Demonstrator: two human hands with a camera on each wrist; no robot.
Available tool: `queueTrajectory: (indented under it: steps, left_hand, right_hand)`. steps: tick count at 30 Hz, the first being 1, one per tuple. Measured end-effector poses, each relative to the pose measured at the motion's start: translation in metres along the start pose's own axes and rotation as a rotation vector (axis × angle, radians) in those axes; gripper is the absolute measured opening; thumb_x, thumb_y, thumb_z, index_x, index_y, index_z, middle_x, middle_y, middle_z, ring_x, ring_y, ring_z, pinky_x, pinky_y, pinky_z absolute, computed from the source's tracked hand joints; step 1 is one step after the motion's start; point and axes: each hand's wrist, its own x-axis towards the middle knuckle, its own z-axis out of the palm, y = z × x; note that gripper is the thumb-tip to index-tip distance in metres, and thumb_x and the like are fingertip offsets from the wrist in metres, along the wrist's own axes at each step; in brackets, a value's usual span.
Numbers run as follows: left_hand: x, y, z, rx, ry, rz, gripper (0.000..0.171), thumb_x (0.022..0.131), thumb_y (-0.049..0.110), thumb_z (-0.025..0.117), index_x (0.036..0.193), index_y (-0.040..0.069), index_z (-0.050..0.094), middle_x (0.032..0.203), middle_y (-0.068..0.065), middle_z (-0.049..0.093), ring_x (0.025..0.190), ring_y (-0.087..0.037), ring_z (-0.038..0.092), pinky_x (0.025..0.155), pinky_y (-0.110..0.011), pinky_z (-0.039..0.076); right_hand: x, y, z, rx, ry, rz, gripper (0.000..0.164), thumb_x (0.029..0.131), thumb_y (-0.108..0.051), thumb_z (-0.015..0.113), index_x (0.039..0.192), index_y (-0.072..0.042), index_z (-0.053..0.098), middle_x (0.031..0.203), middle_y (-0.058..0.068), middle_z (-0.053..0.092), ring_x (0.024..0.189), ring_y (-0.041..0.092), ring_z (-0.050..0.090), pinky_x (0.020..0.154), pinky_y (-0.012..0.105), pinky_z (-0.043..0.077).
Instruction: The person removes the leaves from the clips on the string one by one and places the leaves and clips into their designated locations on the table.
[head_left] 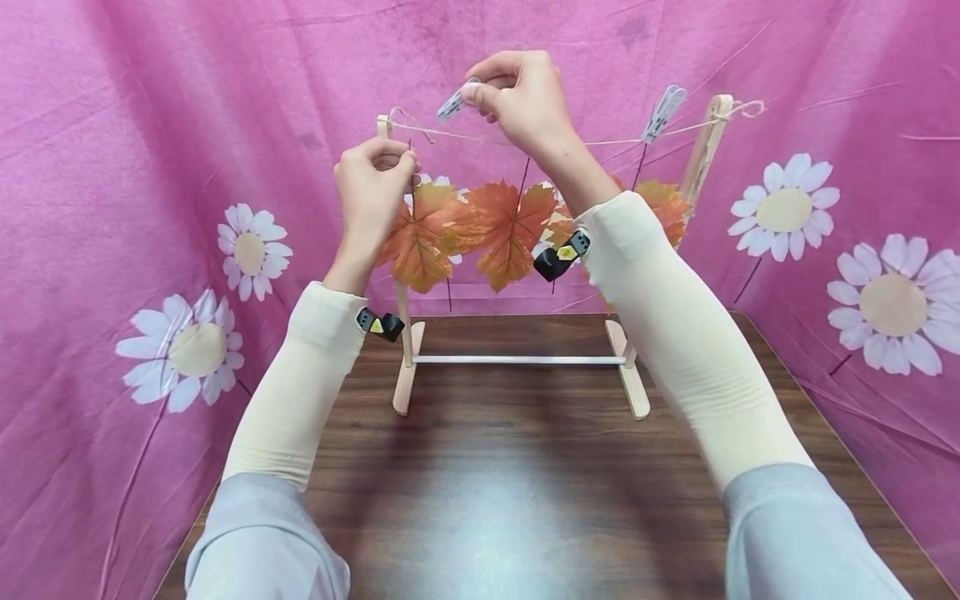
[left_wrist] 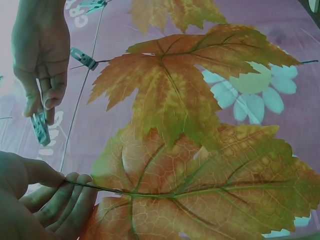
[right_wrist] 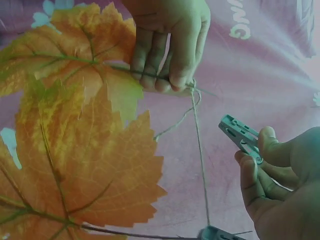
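My left hand [head_left: 375, 185] pinches the dark stem [left_wrist: 107, 189] of an orange-green artificial maple leaf [head_left: 422, 246] near the rack's left post. The stem's tip lies close to the knotted end of the string [right_wrist: 202, 160]. Higher and to the right, my right hand [head_left: 531, 98] holds a grey clothespin [head_left: 452, 105] between thumb and fingers, its nose pointing left toward the string. A second maple leaf [head_left: 513, 229] hangs beside the first, its stem clipped by another clothespin [left_wrist: 84, 58]. Farther right, one more clothespin [head_left: 663, 114] grips the stem of a leaf partly hidden behind my right arm.
The string runs between the rack's wooden posts [head_left: 705, 154], joined low down by a white rod [head_left: 517, 360]. Wooden feet [head_left: 628, 371] stand on the dark wood-grain table [head_left: 480, 483]. Pink cloth [head_left: 300, 100] printed with white daisies surrounds the back and sides.
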Motion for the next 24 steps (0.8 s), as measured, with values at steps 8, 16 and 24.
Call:
queueTrajectory:
  steps: [8, 16, 24]
  left_hand:
    - [-0.005, -0.003, -0.010, -0.049, 0.014, -0.040, 0.014, 0.096, 0.007, 0.069, 0.101, -0.001, 0.079, 0.076, 0.002, 0.075, 0.064, -0.005, 0.072, 0.068, -0.018, 0.062]
    - [-0.012, -0.005, -0.017, -0.049, 0.024, -0.026, 0.013, 0.096, 0.009, 0.070, 0.098, 0.001, 0.080, 0.077, 0.000, 0.077, 0.065, -0.007, 0.072, 0.066, -0.018, 0.061]
    - [-0.019, -0.008, -0.028, -0.111, 0.027, -0.034, 0.015, 0.097, 0.007, 0.071, 0.101, -0.005, 0.078, 0.075, 0.000, 0.076, 0.062, -0.009, 0.072, 0.064, -0.020, 0.062]
  right_hand:
    - [-0.011, -0.001, -0.006, -0.058, -0.027, -0.028, 0.030, 0.100, -0.018, 0.075, 0.127, -0.004, 0.074, 0.100, -0.004, 0.077, 0.081, 0.005, 0.067, 0.087, 0.023, 0.058]
    - [-0.027, 0.006, -0.022, -0.002, 0.001, -0.083, 0.033, 0.097, -0.019, 0.078, 0.125, -0.003, 0.073, 0.094, -0.008, 0.075, 0.081, 0.005, 0.069, 0.083, 0.022, 0.058]
    - [-0.037, 0.014, -0.036, 0.062, 0.030, -0.106, 0.028, 0.095, -0.021, 0.080, 0.119, -0.005, 0.076, 0.090, -0.010, 0.075, 0.080, 0.007, 0.069, 0.077, 0.022, 0.058]
